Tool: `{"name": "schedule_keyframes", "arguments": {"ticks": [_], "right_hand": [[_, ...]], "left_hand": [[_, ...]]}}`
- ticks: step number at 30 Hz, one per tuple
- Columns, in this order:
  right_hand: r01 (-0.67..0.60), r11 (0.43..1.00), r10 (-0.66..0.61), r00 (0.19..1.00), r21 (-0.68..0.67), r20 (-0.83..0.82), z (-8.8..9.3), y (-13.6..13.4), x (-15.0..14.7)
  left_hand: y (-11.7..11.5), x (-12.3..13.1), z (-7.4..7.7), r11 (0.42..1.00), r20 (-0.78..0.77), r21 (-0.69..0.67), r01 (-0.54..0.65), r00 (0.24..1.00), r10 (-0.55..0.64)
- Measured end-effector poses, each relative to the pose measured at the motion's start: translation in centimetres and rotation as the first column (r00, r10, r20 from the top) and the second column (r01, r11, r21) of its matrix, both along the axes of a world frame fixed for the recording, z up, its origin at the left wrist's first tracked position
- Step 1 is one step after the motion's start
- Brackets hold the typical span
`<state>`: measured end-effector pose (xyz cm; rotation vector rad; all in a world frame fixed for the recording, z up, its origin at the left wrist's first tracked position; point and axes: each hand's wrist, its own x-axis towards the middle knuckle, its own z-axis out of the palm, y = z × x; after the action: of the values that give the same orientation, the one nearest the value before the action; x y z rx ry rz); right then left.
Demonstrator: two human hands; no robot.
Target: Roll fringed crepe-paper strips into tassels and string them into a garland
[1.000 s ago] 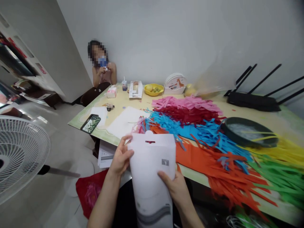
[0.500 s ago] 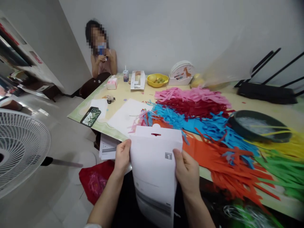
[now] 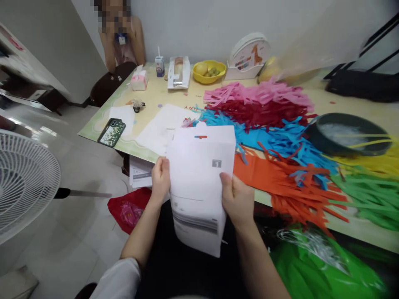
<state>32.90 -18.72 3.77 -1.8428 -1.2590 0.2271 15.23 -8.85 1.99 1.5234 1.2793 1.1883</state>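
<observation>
Between my hands is a white paper box with a hanger slot at its top and a grey "1" mark. My left hand grips its left edge, fingers tucked behind. On the right edge my right hand is closed, its thumb pressed on the front face. The box stands upright above my lap, close to the table edge. Behind its top lies a white sheet. Orange fringed strips and blue fringed strips spread over the table to the right.
A phone, tissue pack, drink carton and yellow fruit bowl stand on the table. Right are a dark bowl and green bag. A fan stands left; a person sits at the far end.
My view has tilted down and shifted, so more of the green bag shows. Both hands keep their hold on the box, whose lower end now shows fully. The person's hands have risen.
</observation>
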Motion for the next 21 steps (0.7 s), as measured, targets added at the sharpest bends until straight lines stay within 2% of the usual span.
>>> {"name": "schedule_keyframes", "arguments": {"ticks": [2,3,6,8,9,11,14,16,19,21], "right_hand": [[0.03,1.0,-0.03,0.999,0.008,-0.013,-0.1,0.3,0.4],[0.021,1.0,-0.021,0.998,-0.003,-0.052,-0.2,0.4,0.4],[-0.118,0.989,0.094,0.967,-0.088,-0.239,-1.1,0.1,-0.3],[-0.196,0.971,0.146,0.94,-0.137,-0.309,-1.8,-0.3,-0.8],[-0.188,0.971,0.137,0.944,-0.146,-0.3,-2.0,-0.4,-0.8],[-0.093,0.987,0.062,0.973,-0.131,-0.224,-2.2,-0.5,-0.5],[0.019,0.997,-0.028,0.993,-0.073,-0.117,-2.0,-0.3,0.2],[0.013,0.998,-0.022,0.989,-0.06,-0.149,-1.8,-0.3,0.5],[-0.095,0.991,0.065,0.952,-0.089,-0.298,-2.0,-0.6,0.0],[-0.118,0.988,0.078,0.941,-0.102,-0.33,-2.3,-0.8,-0.4]], "left_hand": [[-0.8,-0.1,-0.4,0.998,-0.078,-0.036,0.049,0.996,-0.052],[-1.0,-0.3,-0.6,0.999,-0.113,-0.031,0.036,0.993,-0.04],[-0.5,-0.8,-0.6,0.995,-0.128,0.043,-0.09,0.987,0.095],[0.1,-1.0,-0.5,0.991,-0.085,0.045,-0.124,0.988,0.127],[0.2,-1.1,-0.5,0.993,-0.066,0.028,-0.113,0.991,0.114],[0.0,-1.0,-0.7,0.999,-0.057,-0.033,-0.033,0.998,0.031],[-1.2,-0.7,-1.0,0.99,-0.088,-0.116,0.074,0.993,-0.085],[-1.8,-0.7,-1.1,0.995,-0.12,-0.092,0.05,0.991,-0.061],[-1.7,-0.8,-1.0,1.0,-0.138,-0.006,-0.029,0.99,0.028],[-1.4,-0.7,-1.0,0.998,-0.13,0.013,-0.054,0.99,0.055]]}}
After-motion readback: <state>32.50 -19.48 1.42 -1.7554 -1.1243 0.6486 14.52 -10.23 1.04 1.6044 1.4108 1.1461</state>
